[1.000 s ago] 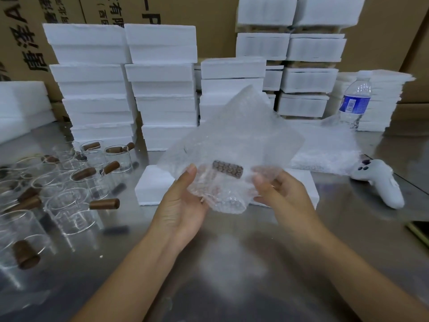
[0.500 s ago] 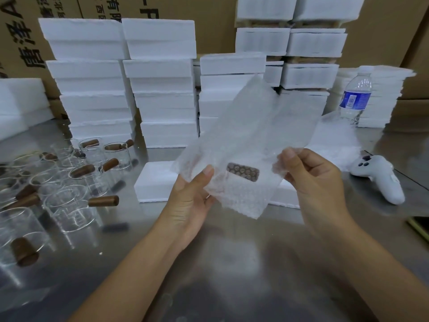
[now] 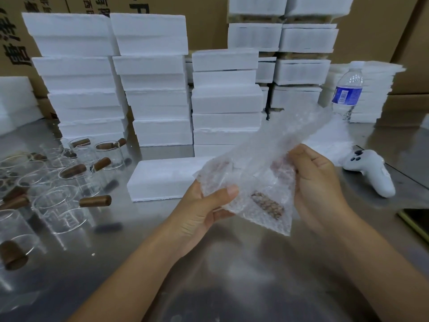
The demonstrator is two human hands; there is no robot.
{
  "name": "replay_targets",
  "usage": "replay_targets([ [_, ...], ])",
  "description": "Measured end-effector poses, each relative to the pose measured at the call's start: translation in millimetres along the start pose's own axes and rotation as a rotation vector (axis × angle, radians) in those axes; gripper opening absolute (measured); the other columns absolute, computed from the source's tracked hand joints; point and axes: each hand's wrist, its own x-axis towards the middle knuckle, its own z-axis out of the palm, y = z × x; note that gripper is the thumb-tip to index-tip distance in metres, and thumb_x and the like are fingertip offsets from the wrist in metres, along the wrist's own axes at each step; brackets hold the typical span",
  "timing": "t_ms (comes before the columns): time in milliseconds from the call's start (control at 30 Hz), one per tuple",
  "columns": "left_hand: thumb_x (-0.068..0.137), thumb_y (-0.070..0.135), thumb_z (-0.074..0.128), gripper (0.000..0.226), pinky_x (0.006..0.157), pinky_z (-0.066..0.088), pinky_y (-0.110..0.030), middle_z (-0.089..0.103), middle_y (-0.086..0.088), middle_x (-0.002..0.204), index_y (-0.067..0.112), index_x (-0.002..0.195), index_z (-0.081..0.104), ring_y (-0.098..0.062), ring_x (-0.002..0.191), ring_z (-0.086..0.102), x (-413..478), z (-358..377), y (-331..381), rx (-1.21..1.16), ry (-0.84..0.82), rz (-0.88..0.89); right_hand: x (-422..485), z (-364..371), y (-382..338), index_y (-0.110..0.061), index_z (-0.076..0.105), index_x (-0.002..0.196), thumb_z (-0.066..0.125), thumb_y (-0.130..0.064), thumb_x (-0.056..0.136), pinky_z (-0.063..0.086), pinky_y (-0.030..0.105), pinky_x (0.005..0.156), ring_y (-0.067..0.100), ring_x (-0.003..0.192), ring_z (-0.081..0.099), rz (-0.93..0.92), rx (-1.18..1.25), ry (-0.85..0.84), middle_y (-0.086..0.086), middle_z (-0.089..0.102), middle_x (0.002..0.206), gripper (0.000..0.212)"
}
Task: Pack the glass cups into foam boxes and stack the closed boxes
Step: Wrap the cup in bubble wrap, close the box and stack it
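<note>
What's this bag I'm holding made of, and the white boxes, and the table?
Bag: clear plastic bubble wrap, judging by its bumpy, translucent, crinkled film.
Boxes: white foam, matte and grainy, with rough, crumbly edges.
Table: probably stainless steel, a grey brushed sheet giving dull, blurred reflections.

The steel table point(image 3: 232, 275) bears glass cups point(image 3: 58, 205), foam boxes point(image 3: 151, 89), a water bottle point(image 3: 348, 89) and a white controller point(image 3: 371, 173).
</note>
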Motion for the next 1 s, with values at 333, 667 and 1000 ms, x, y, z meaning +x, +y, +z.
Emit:
replay_targets([
  [333, 0.073, 0.023, 0.074, 0.070, 0.079, 0.056, -0.025, 0.066, -0.004, 0.123, 0.022, 0.137, 0.045, -0.019, 0.107, 0.066, 5.1, -3.9, 5.6, -0.181, 0.179, 0.224, -5.7, 7.9, 12.0, -0.040, 0.065, 0.104, 0.060, -0.069, 0.059, 0.049, 0.023, 0.085, -0.001, 0.101, 0.063, 0.093, -0.248, -0.212, -0.017, 0.069, 0.105, 0.054],
  [667, 0.049, 0.056, 0.086, 0.091, 0.079, 0.056, -0.035, 0.067, -0.004, 0.118, 0.021, 0.127, 0.055, -0.021, 0.105, 0.066, 6.3, -3.1, 7.5, -0.005, 0.165, 0.178, -5.3, 8.1, 19.3, -0.020, 0.069, 0.084, 0.061, -0.020, 0.087, 0.049, 0.013, 0.057, 0.000, 0.063, 0.063, -0.022, -0.251, -0.124, -0.010, 0.070, 0.069, 0.009],
  [1000, 0.067, 0.054, 0.071, 0.053, 0.074, 0.057, -0.033, 0.064, 0.011, 0.120, 0.046, 0.117, 0.056, -0.013, 0.107, 0.065, 3.3, -7.9, 8.3, 0.194, 0.150, 0.177, -4.7, 5.6, 19.4, -0.023, 0.068, 0.080, 0.058, -0.019, 0.090, 0.047, 0.008, 0.059, -0.004, 0.065, 0.061, -0.113, -0.346, -0.138, -0.016, 0.068, 0.067, 0.014],
])
